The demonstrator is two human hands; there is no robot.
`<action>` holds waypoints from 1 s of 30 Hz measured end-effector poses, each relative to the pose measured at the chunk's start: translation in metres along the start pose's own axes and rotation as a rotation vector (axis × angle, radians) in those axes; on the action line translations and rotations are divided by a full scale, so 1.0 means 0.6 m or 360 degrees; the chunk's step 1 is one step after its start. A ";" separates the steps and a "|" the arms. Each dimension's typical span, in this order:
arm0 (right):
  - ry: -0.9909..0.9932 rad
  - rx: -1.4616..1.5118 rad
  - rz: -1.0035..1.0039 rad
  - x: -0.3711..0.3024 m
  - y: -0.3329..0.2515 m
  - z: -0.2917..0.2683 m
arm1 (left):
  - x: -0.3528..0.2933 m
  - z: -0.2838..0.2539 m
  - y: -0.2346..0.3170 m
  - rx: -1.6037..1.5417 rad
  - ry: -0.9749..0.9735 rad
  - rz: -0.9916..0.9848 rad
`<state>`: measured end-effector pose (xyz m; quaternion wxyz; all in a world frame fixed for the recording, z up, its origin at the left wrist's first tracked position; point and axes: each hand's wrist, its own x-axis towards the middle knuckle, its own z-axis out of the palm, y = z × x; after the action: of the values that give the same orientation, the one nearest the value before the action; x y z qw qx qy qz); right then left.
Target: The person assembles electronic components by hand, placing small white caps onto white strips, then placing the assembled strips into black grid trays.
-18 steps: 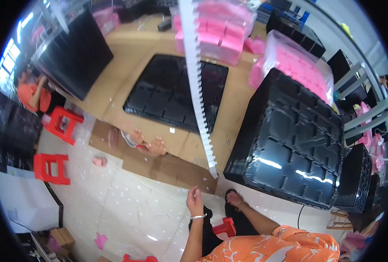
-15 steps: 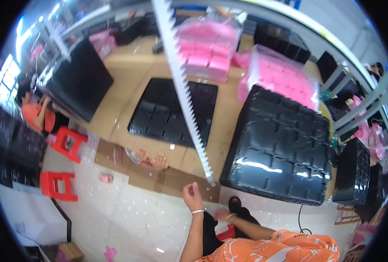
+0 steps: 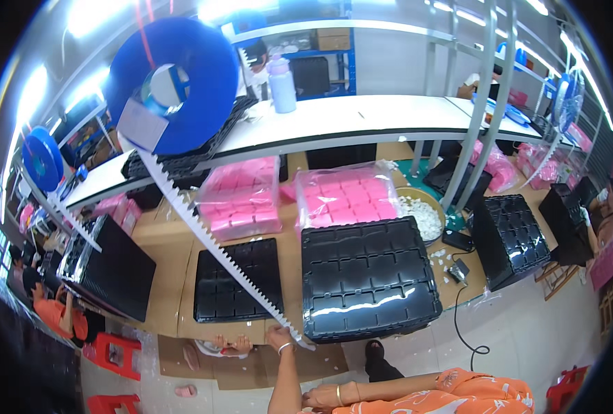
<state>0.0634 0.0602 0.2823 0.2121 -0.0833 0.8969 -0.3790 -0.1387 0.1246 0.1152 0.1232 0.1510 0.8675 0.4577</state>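
My left hand (image 3: 279, 337) is at the table's front edge, fingers curled, a bracelet on the wrist. Right beside it is the lower end of a long white toothed strip (image 3: 213, 241), which slants down from a large blue reel (image 3: 206, 72). What the curled fingers hold, if anything, is hidden. Lower down, my right hand (image 3: 321, 396) lies close by my left forearm, its fingertips hidden. A flat black moulded tray (image 3: 230, 286) lies left of the strip. To the right stands a tall stack of glossy black moulded trays (image 3: 368, 272).
Another person's hands (image 3: 230, 345) rest at the table edge left of mine. Wrapped pink stacks (image 3: 348, 196) and a round bowl of white pieces (image 3: 420, 217) stand farther back. A raised white shelf (image 3: 375, 117) holds a bottle (image 3: 281, 86). Red stools (image 3: 116, 355) stand at left.
The view has tipped up, bringing the reel and the shelf into sight. My left hand now appears close beside the strip's lower end. My right hand has come nearer my left forearm.
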 end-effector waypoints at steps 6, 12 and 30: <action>0.0096 0.0003 -0.0189 -0.105 -0.044 -0.133 | 0.091 0.019 -0.013 0.0213 0.0126 -0.0004; 0.0229 -0.0006 -0.0292 -0.179 -0.037 -0.210 | 0.073 0.005 -0.006 -0.0142 0.0033 0.0070; 0.0930 0.1574 -0.0358 -0.306 0.109 -0.357 | -0.285 -0.170 0.546 -0.1872 -0.0523 -0.0314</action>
<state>0.1336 0.3008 0.4273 -0.0719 0.0388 0.6203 -0.7801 0.0322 0.1585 0.4565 0.3595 0.0453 0.4495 0.8165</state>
